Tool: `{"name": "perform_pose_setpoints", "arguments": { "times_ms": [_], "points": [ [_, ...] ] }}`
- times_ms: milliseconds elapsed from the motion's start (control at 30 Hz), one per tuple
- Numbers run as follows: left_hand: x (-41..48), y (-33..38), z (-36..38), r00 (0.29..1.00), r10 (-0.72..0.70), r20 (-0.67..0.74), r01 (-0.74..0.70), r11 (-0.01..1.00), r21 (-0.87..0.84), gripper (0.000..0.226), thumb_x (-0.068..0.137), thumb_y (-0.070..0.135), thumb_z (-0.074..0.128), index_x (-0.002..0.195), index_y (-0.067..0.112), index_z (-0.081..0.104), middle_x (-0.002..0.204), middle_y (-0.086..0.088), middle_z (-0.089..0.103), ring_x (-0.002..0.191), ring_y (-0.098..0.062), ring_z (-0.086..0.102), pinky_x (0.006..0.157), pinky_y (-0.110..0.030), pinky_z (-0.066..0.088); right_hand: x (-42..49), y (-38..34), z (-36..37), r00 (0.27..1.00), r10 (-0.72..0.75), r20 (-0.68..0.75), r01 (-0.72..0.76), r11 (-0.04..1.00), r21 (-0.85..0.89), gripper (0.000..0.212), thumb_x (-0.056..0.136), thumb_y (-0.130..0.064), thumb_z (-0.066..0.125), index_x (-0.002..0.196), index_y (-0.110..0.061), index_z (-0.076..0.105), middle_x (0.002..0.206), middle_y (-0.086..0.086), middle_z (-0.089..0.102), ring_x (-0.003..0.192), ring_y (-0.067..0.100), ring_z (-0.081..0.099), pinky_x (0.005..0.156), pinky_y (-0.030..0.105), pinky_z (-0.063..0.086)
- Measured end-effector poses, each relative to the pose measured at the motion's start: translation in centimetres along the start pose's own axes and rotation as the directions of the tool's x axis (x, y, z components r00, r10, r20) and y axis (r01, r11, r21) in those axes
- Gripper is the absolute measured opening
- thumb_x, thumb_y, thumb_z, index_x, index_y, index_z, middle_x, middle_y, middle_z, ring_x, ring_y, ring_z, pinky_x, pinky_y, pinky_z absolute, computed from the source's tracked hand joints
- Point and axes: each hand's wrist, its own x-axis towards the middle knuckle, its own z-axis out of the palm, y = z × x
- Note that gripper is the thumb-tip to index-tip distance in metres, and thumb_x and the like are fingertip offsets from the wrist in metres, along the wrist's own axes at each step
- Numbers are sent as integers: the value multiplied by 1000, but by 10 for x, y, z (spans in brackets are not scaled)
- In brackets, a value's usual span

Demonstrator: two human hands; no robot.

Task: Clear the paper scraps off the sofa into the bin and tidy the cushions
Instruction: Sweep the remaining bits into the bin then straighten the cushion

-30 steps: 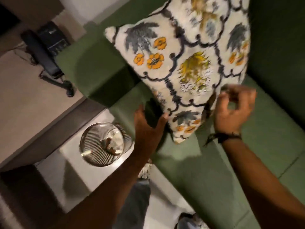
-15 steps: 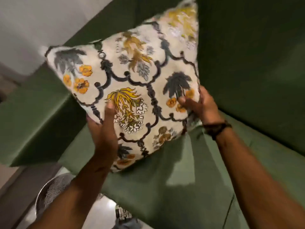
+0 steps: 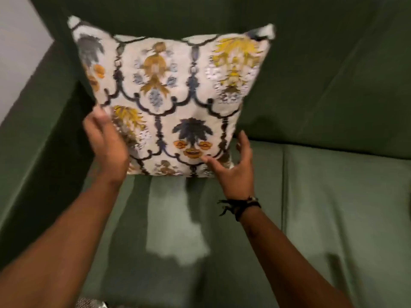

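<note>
A white cushion [image 3: 178,96] with a yellow, orange and dark floral print stands upright in the left corner of the green sofa [image 3: 333,207], its back against the backrest and its lower edge on the seat. My left hand [image 3: 106,143] grips the cushion's lower left edge. At the lower right corner my right hand [image 3: 238,167] has its thumb on the front face and its fingers spread round the side. A dark band is on the right wrist. No paper scraps and no bin are in view.
The sofa's left armrest [image 3: 37,141] rises beside the cushion, with a pale wall [image 3: 17,52] behind it. A seam [image 3: 283,185] divides the seat into two pads. Something patterned [image 3: 91,303] shows at the bottom edge.
The cushion has turned from a tilted diamond to square and upright and has gone back into the sofa corner. Both hands slid to its lower corners. The view swung off the floor and the metal bin.
</note>
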Motion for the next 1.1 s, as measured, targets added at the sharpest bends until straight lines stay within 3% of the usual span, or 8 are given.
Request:
{"name": "perform_pose_setpoints", "arguments": {
  "times_ms": [100, 233, 367, 533, 767, 900, 1033, 1100],
  "points": [
    [-95, 3, 5, 992, 11, -129, 6, 992, 127, 76, 88, 56, 34, 120, -11, 50, 124, -32, 53, 117, -39, 52, 103, -50, 41, -35, 7, -54, 995, 11, -103, -21, 995, -93, 93, 64, -55, 75, 141, -25, 33, 142, 6, 42, 132, 16, 42, 110, 41, 39],
    [-278, 37, 54, 933, 10, 361, -46, 995, 91, 61, 92, 48, 39, 135, 4, 42, 141, -18, 42, 133, -33, 40, 116, -50, 29, -85, 38, -187, 879, 77, -470, -164, 976, -146, 82, 68, -62, 69, 134, -23, 41, 131, 3, 46, 120, 11, 49, 103, 34, 42],
    [-394, 85, 159, 592, 104, 799, -62, 995, -84, 59, 87, 66, 45, 133, 29, 41, 146, -6, 43, 138, -14, 38, 119, -37, 26, -121, 68, -347, 536, 105, -838, -386, 913, -133, 83, 70, -59, 70, 131, -10, 41, 127, 18, 46, 114, 28, 50, 96, 55, 46],
    [-509, 144, 323, 181, 161, 970, 20, 986, -168, 67, 78, 60, 53, 132, 20, 48, 138, -4, 52, 131, -13, 47, 114, -26, 33, -149, 105, -491, 106, 316, -943, -476, 848, 231, 117, 52, -73, 72, 141, -11, 28, 140, 21, 35, 129, 35, 39, 111, 41, 34],
    [-600, 168, 494, -219, -137, 966, 10, 990, 143, 95, 58, 84, 59, 129, 20, 57, 121, 1, 69, 109, -15, 66, 104, -40, 49, -113, 126, -568, 237, 262, -936, -255, 946, 201, 102, 55, -36, 90, 138, -9, 36, 135, -2, 49, 113, -10, 45, 94, -3, 33],
    [-597, 164, 463, 27, -110, 994, 80, 991, 107, 82, 61, 83, 63, 114, 21, 65, 116, -2, 71, 110, -21, 66, 106, -48, 46, -108, 103, -579, 358, 374, -855, -215, 925, 314, 103, 51, -43, 85, 138, -23, 33, 141, -2, 50, 124, 10, 49, 106, 22, 35],
    [-531, 162, 397, 441, 23, 897, 270, 950, -158, 58, 76, 69, 66, 105, 19, 61, 101, 12, 67, 95, -5, 59, 88, -25, 50, -73, 72, -600, 689, 168, -705, -73, 984, 163, 95, 48, -33, 85, 132, -13, 45, 126, -6, 61, 113, -5, 57, 90, 1, 42],
    [-499, 154, 365, 633, -103, 768, 380, 905, -192, 90, 74, 68, 67, 136, 7, 45, 135, -2, 56, 120, -14, 55, 101, -26, 48, -32, 59, -606, 846, 85, -527, -42, 995, 93, 91, 44, -35, 87, 125, -18, 50, 119, -14, 62, 107, -12, 59, 88, 1, 43]
  ]
}}
